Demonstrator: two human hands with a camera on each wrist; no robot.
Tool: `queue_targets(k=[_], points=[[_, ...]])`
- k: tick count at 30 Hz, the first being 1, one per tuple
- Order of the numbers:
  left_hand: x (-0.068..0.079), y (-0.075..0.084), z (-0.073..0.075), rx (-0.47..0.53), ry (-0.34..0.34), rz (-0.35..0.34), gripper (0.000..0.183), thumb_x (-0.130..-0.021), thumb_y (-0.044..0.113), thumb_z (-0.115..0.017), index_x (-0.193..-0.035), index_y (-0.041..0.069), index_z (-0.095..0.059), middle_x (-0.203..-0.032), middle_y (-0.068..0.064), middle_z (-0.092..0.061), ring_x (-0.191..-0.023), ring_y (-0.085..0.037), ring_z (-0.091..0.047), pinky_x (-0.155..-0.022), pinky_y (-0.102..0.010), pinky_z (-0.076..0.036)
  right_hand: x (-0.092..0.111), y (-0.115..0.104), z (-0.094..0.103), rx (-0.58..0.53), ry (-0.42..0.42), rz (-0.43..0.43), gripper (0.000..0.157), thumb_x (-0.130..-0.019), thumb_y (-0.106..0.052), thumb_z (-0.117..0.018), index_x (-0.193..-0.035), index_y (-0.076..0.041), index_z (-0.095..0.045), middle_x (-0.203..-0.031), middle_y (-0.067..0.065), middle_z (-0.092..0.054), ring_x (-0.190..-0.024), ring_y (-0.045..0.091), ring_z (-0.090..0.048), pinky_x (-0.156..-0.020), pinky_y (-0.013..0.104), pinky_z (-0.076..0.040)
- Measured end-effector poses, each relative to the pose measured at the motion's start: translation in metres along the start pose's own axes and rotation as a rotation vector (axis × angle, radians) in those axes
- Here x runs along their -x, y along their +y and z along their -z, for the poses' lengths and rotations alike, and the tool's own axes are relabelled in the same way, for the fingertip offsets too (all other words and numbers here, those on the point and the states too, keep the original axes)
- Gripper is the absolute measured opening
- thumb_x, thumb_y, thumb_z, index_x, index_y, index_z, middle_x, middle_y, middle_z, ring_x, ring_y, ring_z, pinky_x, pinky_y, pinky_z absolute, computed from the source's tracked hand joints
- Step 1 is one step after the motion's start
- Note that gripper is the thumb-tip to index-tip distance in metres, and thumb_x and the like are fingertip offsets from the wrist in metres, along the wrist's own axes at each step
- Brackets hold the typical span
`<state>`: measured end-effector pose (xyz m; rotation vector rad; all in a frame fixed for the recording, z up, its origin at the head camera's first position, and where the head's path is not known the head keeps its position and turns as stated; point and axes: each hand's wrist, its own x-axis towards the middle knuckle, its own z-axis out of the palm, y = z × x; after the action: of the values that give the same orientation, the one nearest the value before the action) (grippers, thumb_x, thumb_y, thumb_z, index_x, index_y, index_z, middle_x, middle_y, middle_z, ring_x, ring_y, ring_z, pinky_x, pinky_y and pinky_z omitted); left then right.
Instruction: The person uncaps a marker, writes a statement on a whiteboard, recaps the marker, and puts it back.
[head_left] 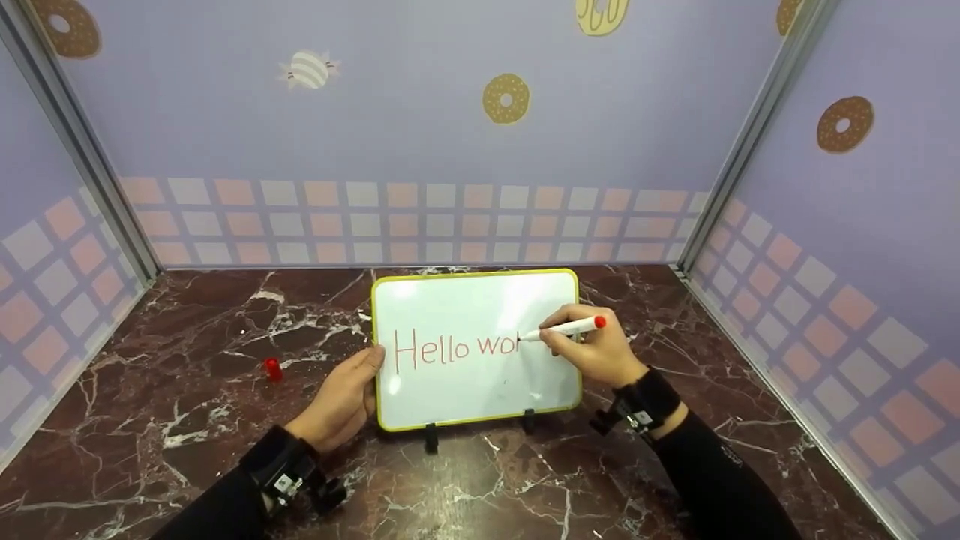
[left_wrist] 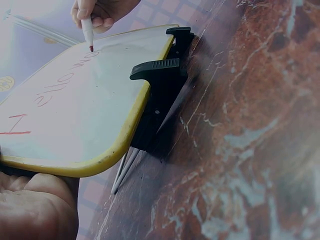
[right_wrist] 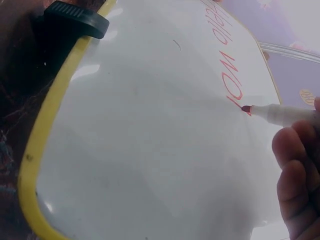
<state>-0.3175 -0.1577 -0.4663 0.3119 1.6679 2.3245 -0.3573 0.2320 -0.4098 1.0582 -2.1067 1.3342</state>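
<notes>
A whiteboard (head_left: pixel 457 397) with a yellow frame leans on a black stand (left_wrist: pixel 157 112), whose two front hooks catch its lower edge. Red handwriting (head_left: pixel 430 350) across it reads "Hello wo" and the strokes of one more letter. My right hand (head_left: pixel 589 349) pinches a white marker (head_left: pixel 566 329) with a red end, its red tip (right_wrist: pixel 246 108) at the last letter in the right wrist view. At the board's left edge, my left hand (head_left: pixel 341 397) grips the frame, thumb at the front; its other fingers are partly hidden behind the board.
A red marker cap (head_left: pixel 273 368) lies on the dark marbled table (head_left: pixel 187 465), left of the board. Purple patterned walls (head_left: pixel 405 127) enclose the table at the back and both sides, with metal posts (head_left: pixel 757 127) at the corners.
</notes>
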Motion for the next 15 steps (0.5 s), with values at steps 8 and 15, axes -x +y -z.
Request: queue_targets(k=[8, 15], points=[[0.0009, -0.0002, 0.0002, -0.001, -0.004, -0.004, 0.058, -0.125, 0.034, -0.035, -0.161, -0.011, -0.033, -0.142, -0.02, -0.07, -0.123, -0.026, -0.074, -0.104, -0.048, -0.063, 0.0003, 0.0002, -0.0001, 0.0, 0.002, -0.019, 0.011, -0.096, 0.007, -0.081, -0.098, -0.004, -0.083, -0.075, 0.004, -0.074, -0.062, 0.012, -0.063, -0.055, 0.022, -0.05], [0.0007, -0.0001, -0.0003, -0.001, 0.002, -0.003, 0.059, -0.124, 0.034, -0.036, -0.161, -0.011, -0.034, -0.144, -0.021, -0.069, -0.123, -0.027, -0.074, -0.104, -0.05, -0.063, -0.0009, 0.0002, 0.0018, 0.012, 0.024, 0.005, 0.011, -0.095, 0.006, -0.081, -0.097, -0.005, -0.083, -0.073, 0.003, -0.074, -0.061, 0.013, -0.065, -0.051, 0.027, -0.051]])
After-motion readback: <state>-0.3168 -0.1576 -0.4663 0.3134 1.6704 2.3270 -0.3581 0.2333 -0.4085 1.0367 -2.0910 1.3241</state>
